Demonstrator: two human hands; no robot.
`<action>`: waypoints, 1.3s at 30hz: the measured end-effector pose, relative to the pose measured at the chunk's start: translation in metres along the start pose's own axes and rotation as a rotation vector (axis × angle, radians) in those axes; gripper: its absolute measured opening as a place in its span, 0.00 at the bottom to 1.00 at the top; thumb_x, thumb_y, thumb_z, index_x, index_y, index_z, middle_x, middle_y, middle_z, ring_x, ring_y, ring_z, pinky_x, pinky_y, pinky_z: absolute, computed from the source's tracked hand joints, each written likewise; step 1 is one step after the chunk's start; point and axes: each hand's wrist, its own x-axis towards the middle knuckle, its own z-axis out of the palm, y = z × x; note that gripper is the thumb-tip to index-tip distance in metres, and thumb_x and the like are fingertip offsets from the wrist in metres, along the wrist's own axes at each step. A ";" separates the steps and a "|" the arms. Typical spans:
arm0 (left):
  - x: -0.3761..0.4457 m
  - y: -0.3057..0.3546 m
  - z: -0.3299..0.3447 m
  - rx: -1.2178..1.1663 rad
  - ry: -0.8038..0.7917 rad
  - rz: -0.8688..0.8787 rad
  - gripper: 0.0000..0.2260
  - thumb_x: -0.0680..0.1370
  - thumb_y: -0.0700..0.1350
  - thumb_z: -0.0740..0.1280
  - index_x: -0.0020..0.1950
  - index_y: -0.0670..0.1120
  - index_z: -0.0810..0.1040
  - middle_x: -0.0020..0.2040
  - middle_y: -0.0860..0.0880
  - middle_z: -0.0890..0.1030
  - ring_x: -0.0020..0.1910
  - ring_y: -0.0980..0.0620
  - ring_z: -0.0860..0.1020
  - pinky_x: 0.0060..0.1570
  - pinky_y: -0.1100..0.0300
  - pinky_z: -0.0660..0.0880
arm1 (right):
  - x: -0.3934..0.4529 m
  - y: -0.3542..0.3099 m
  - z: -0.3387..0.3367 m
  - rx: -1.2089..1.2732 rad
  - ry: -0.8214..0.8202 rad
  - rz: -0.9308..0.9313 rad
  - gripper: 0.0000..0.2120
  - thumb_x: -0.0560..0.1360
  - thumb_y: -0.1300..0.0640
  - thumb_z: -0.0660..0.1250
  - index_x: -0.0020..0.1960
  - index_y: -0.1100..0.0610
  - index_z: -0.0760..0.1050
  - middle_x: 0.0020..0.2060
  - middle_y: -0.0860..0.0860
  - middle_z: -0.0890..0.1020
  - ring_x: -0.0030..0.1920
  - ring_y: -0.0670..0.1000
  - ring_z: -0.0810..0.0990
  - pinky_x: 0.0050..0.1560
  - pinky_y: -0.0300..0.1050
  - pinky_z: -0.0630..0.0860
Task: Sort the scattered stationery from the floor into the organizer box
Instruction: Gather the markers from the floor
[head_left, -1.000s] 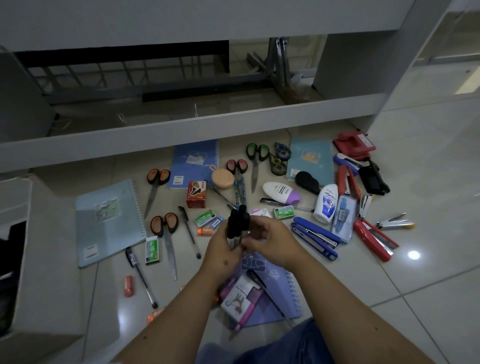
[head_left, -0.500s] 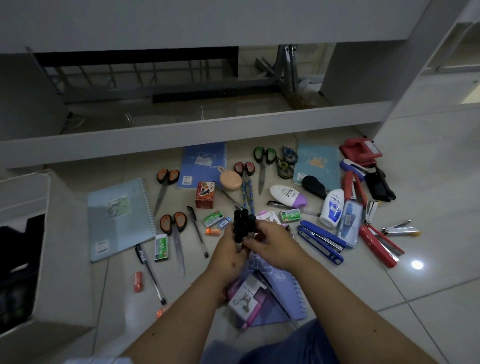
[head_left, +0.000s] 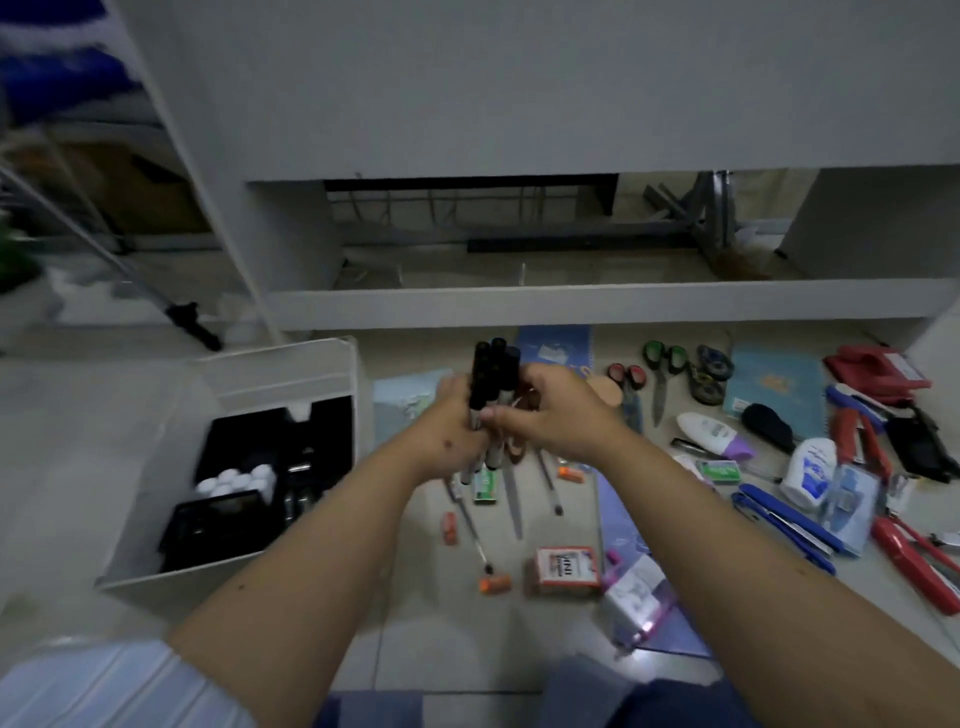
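I see both hands raised above floor, holding bundle of black-capped markers (head_left: 491, 384) upright. Left hand (head_left: 454, 423) wrapped around barrels, fingers curled tight. Right hand (head_left: 550, 410) pinches same bundle from other side. White organizer box (head_left: 291, 374) sits on floor just left of hands, top open, dark compartments inside. Scissors (head_left: 662, 376), staplers (head_left: 784, 519) scattered on tiles to right.

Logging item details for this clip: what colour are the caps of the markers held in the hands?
Black caps on the markers, gripped by the left hand; head view, the only one.
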 end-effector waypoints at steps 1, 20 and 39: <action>-0.006 -0.003 -0.019 0.030 -0.004 -0.021 0.24 0.68 0.46 0.66 0.61 0.38 0.69 0.53 0.32 0.73 0.38 0.40 0.81 0.33 0.52 0.79 | 0.006 -0.014 0.008 0.035 -0.017 -0.023 0.11 0.72 0.56 0.72 0.52 0.58 0.76 0.37 0.51 0.80 0.29 0.43 0.77 0.31 0.38 0.73; -0.121 -0.121 -0.175 0.119 0.181 -0.115 0.20 0.73 0.34 0.69 0.51 0.57 0.69 0.46 0.58 0.76 0.40 0.66 0.76 0.41 0.77 0.71 | 0.067 -0.123 0.200 0.212 -0.311 -0.008 0.03 0.75 0.60 0.68 0.46 0.57 0.74 0.32 0.52 0.80 0.24 0.41 0.77 0.28 0.33 0.74; -0.143 -0.142 -0.178 0.115 0.222 -0.289 0.32 0.61 0.37 0.80 0.57 0.52 0.68 0.43 0.58 0.74 0.40 0.59 0.74 0.36 0.74 0.68 | 0.060 -0.116 0.244 -0.028 -0.419 0.098 0.07 0.72 0.63 0.66 0.48 0.64 0.78 0.43 0.61 0.82 0.41 0.54 0.78 0.44 0.47 0.77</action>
